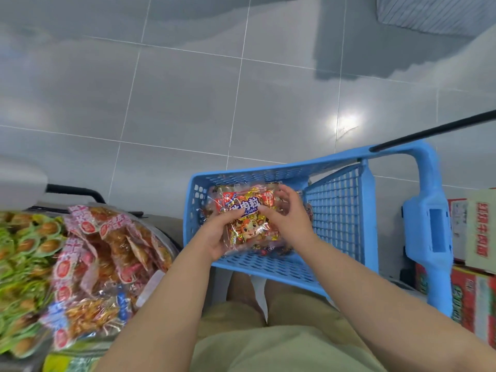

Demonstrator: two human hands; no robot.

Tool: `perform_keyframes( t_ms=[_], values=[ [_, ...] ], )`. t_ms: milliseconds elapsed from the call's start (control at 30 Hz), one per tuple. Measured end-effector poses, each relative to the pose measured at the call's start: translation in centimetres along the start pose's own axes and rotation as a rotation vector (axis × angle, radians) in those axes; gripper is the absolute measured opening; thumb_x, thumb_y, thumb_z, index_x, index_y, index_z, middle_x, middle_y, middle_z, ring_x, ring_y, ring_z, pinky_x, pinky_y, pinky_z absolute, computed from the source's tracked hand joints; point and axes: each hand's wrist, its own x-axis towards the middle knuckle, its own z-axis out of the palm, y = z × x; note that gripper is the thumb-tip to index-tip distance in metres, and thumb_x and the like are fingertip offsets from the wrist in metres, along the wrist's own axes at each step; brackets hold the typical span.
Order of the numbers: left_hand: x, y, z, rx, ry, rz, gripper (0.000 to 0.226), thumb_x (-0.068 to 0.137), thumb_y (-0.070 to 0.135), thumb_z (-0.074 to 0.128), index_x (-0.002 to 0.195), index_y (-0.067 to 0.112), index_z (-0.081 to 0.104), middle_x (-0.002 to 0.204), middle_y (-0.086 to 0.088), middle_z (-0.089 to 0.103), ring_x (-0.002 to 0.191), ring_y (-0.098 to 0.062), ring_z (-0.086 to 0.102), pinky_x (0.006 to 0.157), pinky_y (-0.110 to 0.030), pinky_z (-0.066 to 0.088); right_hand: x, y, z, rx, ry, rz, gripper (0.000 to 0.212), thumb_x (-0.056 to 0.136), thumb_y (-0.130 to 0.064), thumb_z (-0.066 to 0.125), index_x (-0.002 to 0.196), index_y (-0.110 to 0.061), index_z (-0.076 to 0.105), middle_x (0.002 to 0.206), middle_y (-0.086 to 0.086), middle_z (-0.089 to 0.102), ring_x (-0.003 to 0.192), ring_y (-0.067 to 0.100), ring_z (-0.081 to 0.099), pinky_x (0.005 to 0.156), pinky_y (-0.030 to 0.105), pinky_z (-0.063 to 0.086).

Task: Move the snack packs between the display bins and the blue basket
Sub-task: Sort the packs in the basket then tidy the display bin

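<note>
Both the left hand (pixel 218 238) and the right hand (pixel 288 216) grip the snack pack (pixel 248 218) by its sides, long axis running toward the far wall of the blue basket (pixel 335 210), equally near.

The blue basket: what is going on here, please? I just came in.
A person stands over the blue basket and holds a clear bag of snack packs in its open top. The left hand grips the bag's near left edge and the right hand grips its right side. Whether the bag is going in or coming out cannot be told. To the left lie heaps of green packs and red packs.
</note>
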Motion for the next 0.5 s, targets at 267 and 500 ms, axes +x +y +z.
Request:
perform_keyframes(
  t_ms=[267,500],
  values=[
    [-4.4,-1.9,-1.8,-0.160,0.083,0.135,0.081,0.063,0.045,0.073,0.134,0.015,0.050,0.120,-0.015,0.067,0.106,-0.036,0.066,0.079,-0.051,0.057,-0.2,-2.3,1.4,0.103,-0.311,0.155,0.041,0.080,-0.024,0.073,0.115,-0.021,0.052,0.102,-0.001,0.069,0.083,0.012,0.071,0.063,0.025,0.057],
    [-11.4,-8.4,-3.5,-0.418,0.377,0.340,0.076,0.070,0.057,0.061,0.133,0.017,0.053,0.118,-0.012,0.069,0.107,-0.032,0.066,0.087,-0.051,0.055,-4.2,-3.4,5.4,-0.008,-0.589,0.087,0.036,0.082,-0.015,0.071,0.112,-0.014,0.050,0.093,-0.006,0.071,0.082,0.005,0.070,0.065,0.019,0.056]
  ],
)
